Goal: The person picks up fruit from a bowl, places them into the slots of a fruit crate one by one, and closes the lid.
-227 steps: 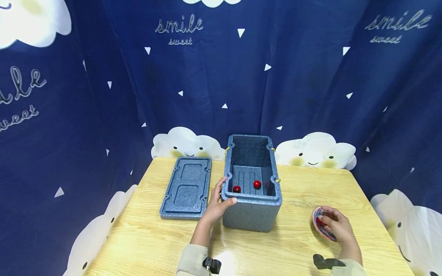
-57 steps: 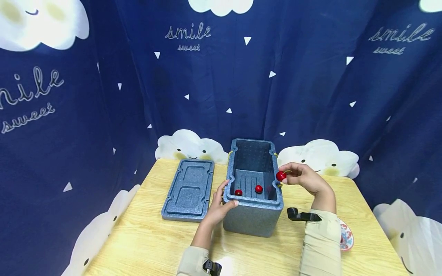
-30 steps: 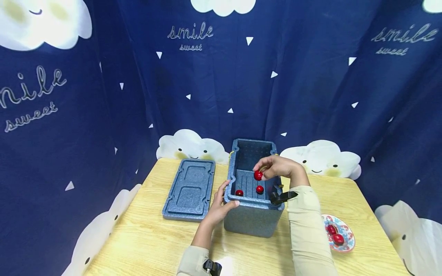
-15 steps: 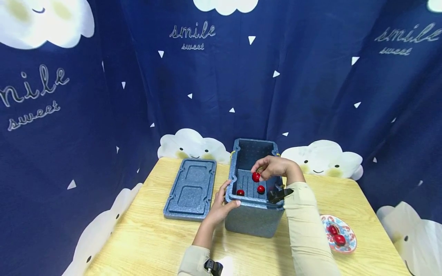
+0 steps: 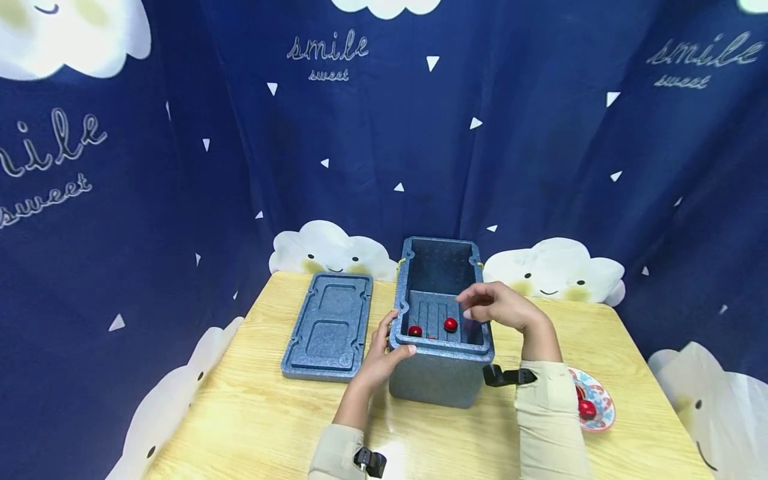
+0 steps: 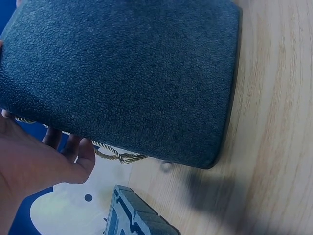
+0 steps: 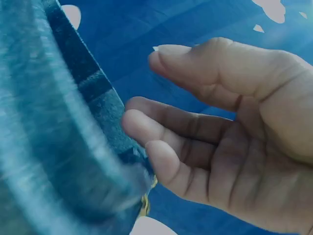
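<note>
The words "smile" and, beneath, "sweet" read in thin pale script (image 5: pixel 328 47) on a dark navy fabric curtain (image 5: pixel 360 147), repeated at upper right and at the left, where the first letters run out of view. White triangles and smiling clouds (image 5: pixel 552 267) are printed around them. The curtain surrounds a pale wood-grain tabletop (image 5: pixel 240 413) with a bright patch of glare near its front. On it stands a deep rectangular blue-grey speckled box (image 5: pixel 435 381) with yellow cord loops at its sides; its matching flat lid (image 5: pixel 329 327) lies to the left. Two glossy round red cherries (image 5: pixel 451 325) sit on the box floor, and a red sliver by the near wall is probably a third. The left hand (image 5: pixel 378 363) grips the near-left corner, thumb on the rim. The right hand (image 5: pixel 507 310), fingers loosely bent around nothing, is over the box's right rim. At right, partly behind the beige sleeve (image 5: pixel 546 413), a shallow red, white and blue patterned dish (image 5: pixel 606 405) holds more cherries.
</note>
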Tool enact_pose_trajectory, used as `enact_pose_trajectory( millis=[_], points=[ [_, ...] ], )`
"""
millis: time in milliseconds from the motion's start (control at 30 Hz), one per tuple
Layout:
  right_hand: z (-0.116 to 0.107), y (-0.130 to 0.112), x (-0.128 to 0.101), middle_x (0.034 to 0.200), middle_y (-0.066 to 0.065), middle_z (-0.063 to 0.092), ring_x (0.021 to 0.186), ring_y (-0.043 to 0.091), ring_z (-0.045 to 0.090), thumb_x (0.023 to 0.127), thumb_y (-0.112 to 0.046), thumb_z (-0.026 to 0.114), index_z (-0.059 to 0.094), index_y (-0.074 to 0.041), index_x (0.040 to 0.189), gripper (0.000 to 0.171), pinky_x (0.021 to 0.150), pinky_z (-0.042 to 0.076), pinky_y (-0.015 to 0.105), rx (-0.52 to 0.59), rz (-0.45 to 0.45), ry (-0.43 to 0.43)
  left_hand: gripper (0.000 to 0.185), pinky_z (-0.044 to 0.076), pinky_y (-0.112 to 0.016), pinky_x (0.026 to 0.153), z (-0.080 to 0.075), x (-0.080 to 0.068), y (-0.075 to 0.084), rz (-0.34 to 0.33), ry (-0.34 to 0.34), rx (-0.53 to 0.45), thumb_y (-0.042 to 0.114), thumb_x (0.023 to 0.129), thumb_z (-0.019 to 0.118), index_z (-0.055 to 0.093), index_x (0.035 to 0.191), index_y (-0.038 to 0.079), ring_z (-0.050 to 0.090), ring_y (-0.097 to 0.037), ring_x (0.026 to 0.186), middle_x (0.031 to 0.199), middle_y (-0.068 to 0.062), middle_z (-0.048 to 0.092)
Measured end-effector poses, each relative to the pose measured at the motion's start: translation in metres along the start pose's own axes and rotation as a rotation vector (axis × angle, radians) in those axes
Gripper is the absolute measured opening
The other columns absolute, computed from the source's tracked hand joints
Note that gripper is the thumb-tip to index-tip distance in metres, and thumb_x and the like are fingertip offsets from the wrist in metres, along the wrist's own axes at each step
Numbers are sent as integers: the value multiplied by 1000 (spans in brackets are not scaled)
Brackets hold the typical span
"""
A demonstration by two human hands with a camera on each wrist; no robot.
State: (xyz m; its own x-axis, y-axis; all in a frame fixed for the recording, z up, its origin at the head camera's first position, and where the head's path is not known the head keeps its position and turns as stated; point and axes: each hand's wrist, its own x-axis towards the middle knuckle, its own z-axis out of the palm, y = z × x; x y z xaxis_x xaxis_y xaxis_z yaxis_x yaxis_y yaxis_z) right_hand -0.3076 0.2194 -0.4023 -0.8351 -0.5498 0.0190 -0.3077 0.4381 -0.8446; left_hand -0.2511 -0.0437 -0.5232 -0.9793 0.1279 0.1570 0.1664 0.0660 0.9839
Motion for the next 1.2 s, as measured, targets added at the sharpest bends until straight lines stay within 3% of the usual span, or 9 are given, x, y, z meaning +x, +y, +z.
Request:
enact_pose_trajectory(
  millis=[300,500,733,867,1200],
  points=[
    [16,12,-37,101,22,61,86,20,59,83,-3,67,60,7,110,30,72,49,27,53,-46,310,77,32,-48,93,-1,4,0,16,8,-3,23,75,71,33,142,28,40,-31,114,129,-19,32],
    [22,25,-58,104,22,60,88,20,59,85,-5,66,58,6,112,30,71,49,25,63,-3,471,78,33,-47,93,0,6,-3,26,11,-13,24,74,71,34,142,28,41,-31,113,128,-20,33],
    [25,37,-80,107,20,59,86,13,59,86,-11,66,57,3,116,34,70,49,25,51,66,530,78,36,-40,89,-1,6,-7,24,9,-11,25,73,72,34,141,30,46,-28,106,125,-18,35],
    [24,44,-89,107,19,58,85,12,59,87,-13,66,56,3,117,35,70,49,25,46,91,547,78,36,-42,88,0,4,-5,44,12,-4,24,75,71,32,142,26,46,-30,105,125,-20,35],
    [17,67,-118,109,17,59,85,5,58,88,-15,65,54,3,119,37,70,48,23,-6,140,575,79,34,-44,91,0,3,-8,20,9,-17,23,73,72,33,142,28,42,-28,111,127,-17,35]
  ],
)
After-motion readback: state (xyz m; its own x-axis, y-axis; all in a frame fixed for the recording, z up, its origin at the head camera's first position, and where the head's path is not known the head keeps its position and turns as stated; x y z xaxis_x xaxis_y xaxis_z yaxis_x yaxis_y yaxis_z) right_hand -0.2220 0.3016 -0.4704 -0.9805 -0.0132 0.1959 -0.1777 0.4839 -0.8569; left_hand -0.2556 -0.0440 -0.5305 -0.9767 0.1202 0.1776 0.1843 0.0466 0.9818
